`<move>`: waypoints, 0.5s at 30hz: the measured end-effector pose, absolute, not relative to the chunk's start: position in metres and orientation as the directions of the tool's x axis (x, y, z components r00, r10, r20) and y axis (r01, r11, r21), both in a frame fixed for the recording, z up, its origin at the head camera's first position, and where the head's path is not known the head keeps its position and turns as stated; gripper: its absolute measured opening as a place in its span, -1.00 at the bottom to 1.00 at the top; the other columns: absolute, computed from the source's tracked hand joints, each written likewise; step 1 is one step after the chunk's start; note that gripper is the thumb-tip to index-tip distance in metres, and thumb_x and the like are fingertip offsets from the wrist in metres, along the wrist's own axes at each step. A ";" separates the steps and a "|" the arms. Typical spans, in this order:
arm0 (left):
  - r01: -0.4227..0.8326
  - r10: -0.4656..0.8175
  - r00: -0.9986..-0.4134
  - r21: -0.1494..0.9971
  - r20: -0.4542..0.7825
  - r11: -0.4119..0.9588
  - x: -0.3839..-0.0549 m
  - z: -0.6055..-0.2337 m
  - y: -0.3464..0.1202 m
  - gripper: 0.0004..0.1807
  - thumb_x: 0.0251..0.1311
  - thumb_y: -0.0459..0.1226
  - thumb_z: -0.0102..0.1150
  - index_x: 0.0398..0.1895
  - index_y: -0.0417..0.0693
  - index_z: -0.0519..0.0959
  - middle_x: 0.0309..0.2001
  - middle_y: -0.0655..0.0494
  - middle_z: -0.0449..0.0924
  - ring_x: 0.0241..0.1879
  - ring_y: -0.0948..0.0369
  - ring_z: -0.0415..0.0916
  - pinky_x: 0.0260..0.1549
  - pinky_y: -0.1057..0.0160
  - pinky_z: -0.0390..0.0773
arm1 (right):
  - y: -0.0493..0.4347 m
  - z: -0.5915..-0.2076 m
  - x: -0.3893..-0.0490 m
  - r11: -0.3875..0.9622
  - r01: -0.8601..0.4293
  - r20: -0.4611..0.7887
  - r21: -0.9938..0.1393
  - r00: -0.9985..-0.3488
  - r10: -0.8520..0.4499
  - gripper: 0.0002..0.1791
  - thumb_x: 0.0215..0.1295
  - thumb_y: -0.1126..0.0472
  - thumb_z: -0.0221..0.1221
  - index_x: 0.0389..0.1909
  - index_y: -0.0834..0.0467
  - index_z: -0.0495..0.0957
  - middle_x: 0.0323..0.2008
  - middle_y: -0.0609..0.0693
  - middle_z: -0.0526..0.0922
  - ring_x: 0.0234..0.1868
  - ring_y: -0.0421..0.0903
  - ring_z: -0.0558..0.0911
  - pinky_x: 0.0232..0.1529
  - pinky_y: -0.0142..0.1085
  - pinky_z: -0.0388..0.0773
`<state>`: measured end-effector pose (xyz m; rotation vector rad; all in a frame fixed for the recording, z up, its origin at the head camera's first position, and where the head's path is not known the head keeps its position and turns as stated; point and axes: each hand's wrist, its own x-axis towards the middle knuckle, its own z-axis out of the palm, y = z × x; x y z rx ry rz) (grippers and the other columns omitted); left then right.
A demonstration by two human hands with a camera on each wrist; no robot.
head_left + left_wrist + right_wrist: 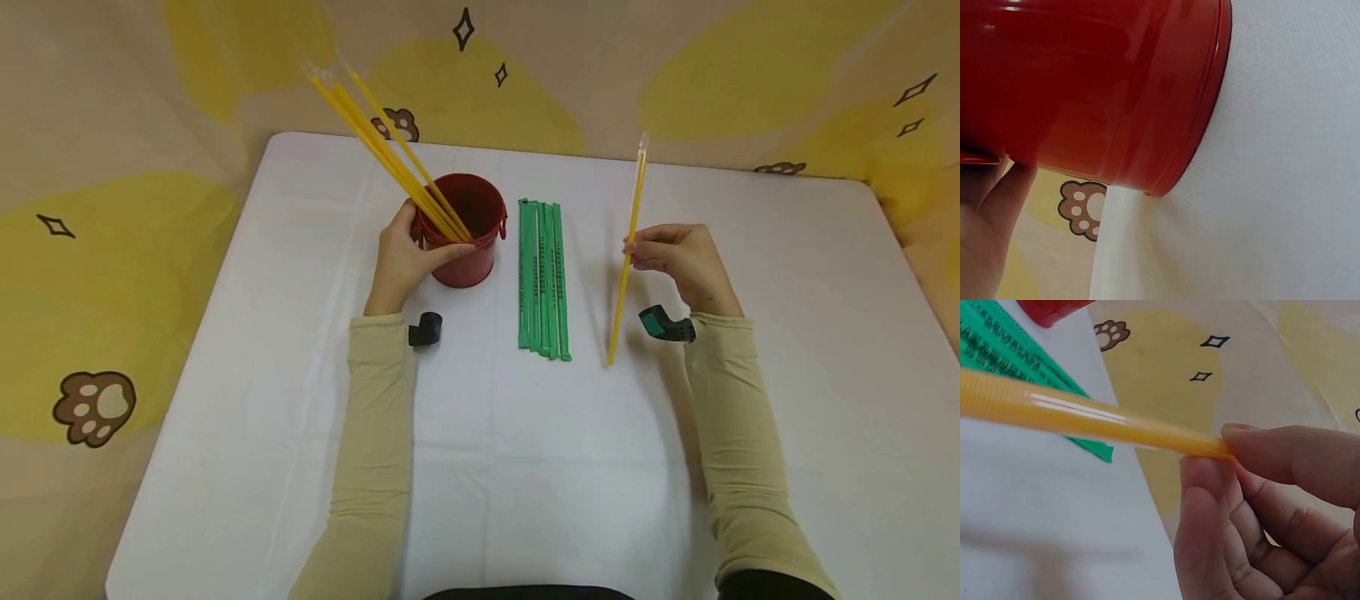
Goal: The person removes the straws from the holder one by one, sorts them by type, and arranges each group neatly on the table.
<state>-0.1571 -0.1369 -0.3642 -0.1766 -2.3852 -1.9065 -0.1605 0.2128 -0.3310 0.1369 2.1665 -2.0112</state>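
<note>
**Two hands at a white desk: one on a red bucket, one pinching a yellow straw**

Nearest the person, two pale sleeves reach out over the front edge of the white desk; a small dark camera mount sits at each wrist. The right hand pinches a single yellow straw between thumb and fingertips, around the straw's middle. The straw stands nearly upright over the right half of the desk, its lower tip at or just above the surface; which of the two cannot be told. Its clear wrapper end pokes out at the top. In the right wrist view the straw's far end runs out of the picture.

Between the hands, near the desk's centre, a bundle of green wrapped straws lies flat, pointing toward the far edge. Its printing is too small to read.

Left of the bundle, the left hand curls round the red bucket, thumb on the near rim. In the left wrist view only the bucket's wall and base show. Several yellow straws lean out of it toward the far left corner; the bucket hides their lower ends.

Beyond the far edge hangs a beige and yellow cloth with paw prints.
</note>
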 end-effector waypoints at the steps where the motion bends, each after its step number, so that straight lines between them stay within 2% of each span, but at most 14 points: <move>1: 0.140 0.038 -0.990 0.966 0.135 0.219 -0.157 -0.364 -0.137 -0.19 -0.14 -0.22 0.51 0.24 -0.11 0.34 0.13 0.04 0.46 0.08 0.18 0.37 0.11 0.28 0.43 | 0.214 -0.333 -0.161 0.087 0.198 -0.203 -0.976 -0.978 -0.055 -0.94 0.14 0.46 0.24 -0.45 0.31 0.68 -0.47 0.06 0.70 -0.45 -0.12 0.68 -0.32 -0.37 0.64; 15: 0.171 0.034 -0.985 0.963 0.168 0.208 -0.157 -0.366 -0.136 -0.18 -0.16 -0.21 0.52 0.23 -0.12 0.34 0.10 0.05 0.47 0.05 0.19 0.38 0.08 0.28 0.45 | 0.217 -0.362 -0.171 0.131 0.232 -0.241 -0.964 -0.969 -0.055 -0.95 0.10 0.43 0.29 -0.44 0.26 0.70 -0.47 0.02 0.69 -0.49 -0.15 0.67 -0.35 -0.37 0.64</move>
